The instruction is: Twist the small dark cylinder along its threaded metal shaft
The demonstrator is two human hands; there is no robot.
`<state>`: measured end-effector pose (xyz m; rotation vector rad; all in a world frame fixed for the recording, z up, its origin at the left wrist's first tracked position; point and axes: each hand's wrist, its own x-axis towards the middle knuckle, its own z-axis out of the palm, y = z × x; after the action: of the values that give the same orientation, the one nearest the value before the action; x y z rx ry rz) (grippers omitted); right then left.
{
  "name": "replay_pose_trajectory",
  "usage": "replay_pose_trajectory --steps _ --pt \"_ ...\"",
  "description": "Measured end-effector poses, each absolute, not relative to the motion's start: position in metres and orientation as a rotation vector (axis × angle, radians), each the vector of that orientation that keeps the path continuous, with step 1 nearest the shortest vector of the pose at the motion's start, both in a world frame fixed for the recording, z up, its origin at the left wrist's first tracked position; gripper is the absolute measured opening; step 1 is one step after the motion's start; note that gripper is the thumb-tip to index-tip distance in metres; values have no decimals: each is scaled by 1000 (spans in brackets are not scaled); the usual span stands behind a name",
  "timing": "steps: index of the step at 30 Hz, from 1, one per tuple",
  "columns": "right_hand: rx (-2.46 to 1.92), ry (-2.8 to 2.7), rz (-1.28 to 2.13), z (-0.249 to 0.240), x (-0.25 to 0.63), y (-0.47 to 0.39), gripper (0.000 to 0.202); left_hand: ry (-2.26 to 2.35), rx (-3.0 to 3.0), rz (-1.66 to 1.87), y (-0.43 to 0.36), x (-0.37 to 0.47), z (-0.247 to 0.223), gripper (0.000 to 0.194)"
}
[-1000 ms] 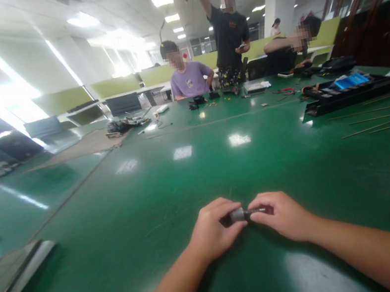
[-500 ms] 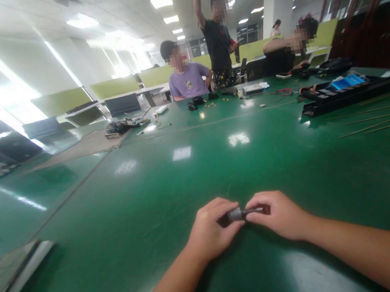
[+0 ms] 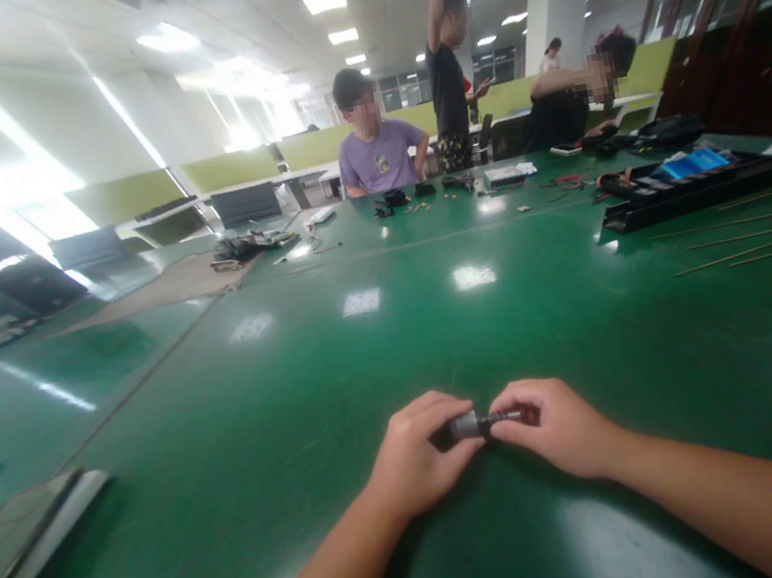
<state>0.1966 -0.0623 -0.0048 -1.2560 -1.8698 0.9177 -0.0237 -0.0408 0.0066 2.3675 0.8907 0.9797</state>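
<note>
Near the front of the green table (image 3: 284, 387), my left hand (image 3: 418, 448) is closed on a small grey metal cylinder (image 3: 465, 426), thumb below and fingers above. From the cylinder's right end a thin dark shaft (image 3: 488, 419) runs toward my right hand (image 3: 555, 423). The thumb and fingers of that hand pinch the shaft, and its far end shows between them. The whole piece lies level and looks like a small motor, though its exact kind is too small to make out. Both hands are low over the tabletop, fingertips almost meeting.
At the left edge lies a flat grey panel (image 3: 21, 553). To the right are a long black channel (image 3: 712, 187) and several thin rods (image 3: 765, 234). Electronic parts (image 3: 390, 202) line the far edge. A person in purple (image 3: 381, 155) sits there; another person (image 3: 447, 89) stands behind, arm raised.
My right hand has shifted very slightly right; my left hand keeps its place and both grips are unchanged. The standing person has moved right, and the seated person in purple has turned somewhat.
</note>
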Motion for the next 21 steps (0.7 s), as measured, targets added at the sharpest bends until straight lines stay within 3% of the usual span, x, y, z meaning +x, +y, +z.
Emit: replay_pose_trajectory --steps 21 --pt "-1270 -1841 949 -3 195 -62 13 876 2389 974 -40 -24 6 26"
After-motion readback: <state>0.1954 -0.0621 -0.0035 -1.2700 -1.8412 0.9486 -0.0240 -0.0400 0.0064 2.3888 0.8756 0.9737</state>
